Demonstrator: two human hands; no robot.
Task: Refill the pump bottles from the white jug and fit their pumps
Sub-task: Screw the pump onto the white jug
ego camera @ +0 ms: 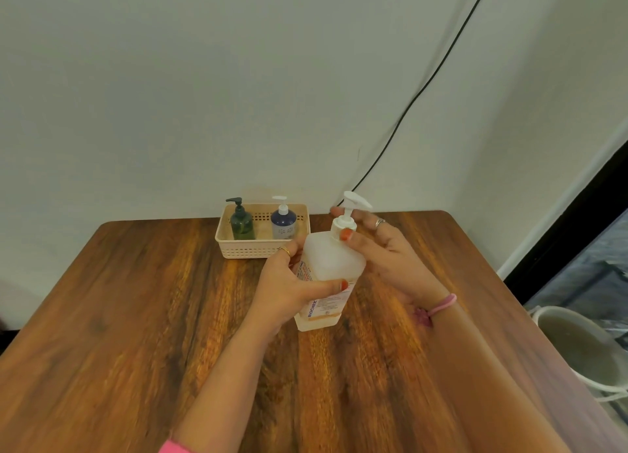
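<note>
A translucent white pump bottle with a printed label stands tilted on the wooden table, its white pump seated on the neck. My left hand wraps around the bottle's body. My right hand pinches the pump's collar between thumb and fingers. A dark green pump bottle and a blue pump bottle stand upright in a cream basket at the table's far edge, both with pumps on. No white jug is in view.
A black cable runs down the wall behind the table. A white bucket sits on the floor to the right of the table.
</note>
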